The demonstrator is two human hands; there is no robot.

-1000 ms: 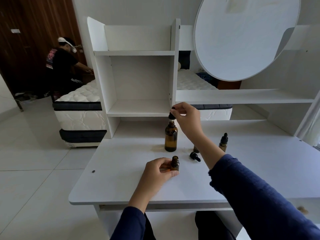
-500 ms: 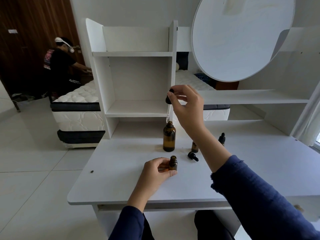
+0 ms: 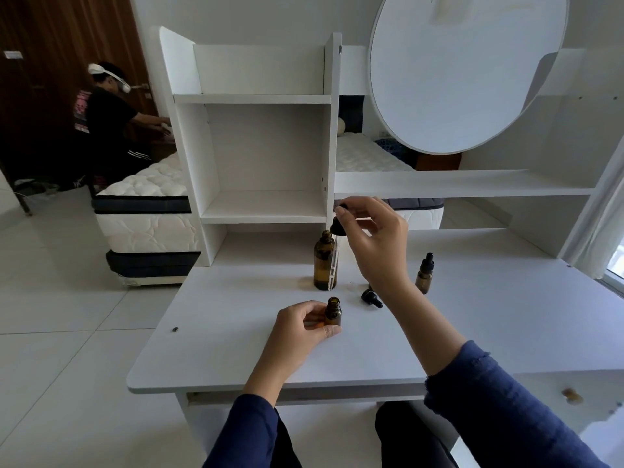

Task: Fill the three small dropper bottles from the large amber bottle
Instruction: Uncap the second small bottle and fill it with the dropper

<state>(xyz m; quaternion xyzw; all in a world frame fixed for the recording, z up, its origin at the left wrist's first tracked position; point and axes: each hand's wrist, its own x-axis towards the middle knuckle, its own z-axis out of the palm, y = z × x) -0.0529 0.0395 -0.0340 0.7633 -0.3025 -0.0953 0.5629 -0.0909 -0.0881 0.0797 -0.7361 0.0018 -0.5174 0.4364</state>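
Observation:
The large amber bottle (image 3: 323,263) stands uncapped on the white desk (image 3: 236,332). My right hand (image 3: 373,239) pinches its black dropper (image 3: 337,228) by the bulb, the glass tube hanging just right of and in front of the bottle. My left hand (image 3: 299,327) grips an open small amber bottle (image 3: 333,312) standing nearer to me. A loose small black dropper cap (image 3: 370,297) lies on its side behind my right wrist. A capped small dropper bottle (image 3: 424,278) stands to the right. A third small bottle is hidden by my right wrist.
A white shelf unit (image 3: 263,146) rises at the desk's back, with a round mirror (image 3: 466,69) to its right. A small dark speck (image 3: 175,329) lies on the desk's left. Behind, a mattress (image 3: 145,211) lies on the floor and another person (image 3: 108,126) kneels.
My right hand lifted the dropper out of the large bottle, then brought it down and toward me, beside the bottle. My left hand stays on the small bottle.

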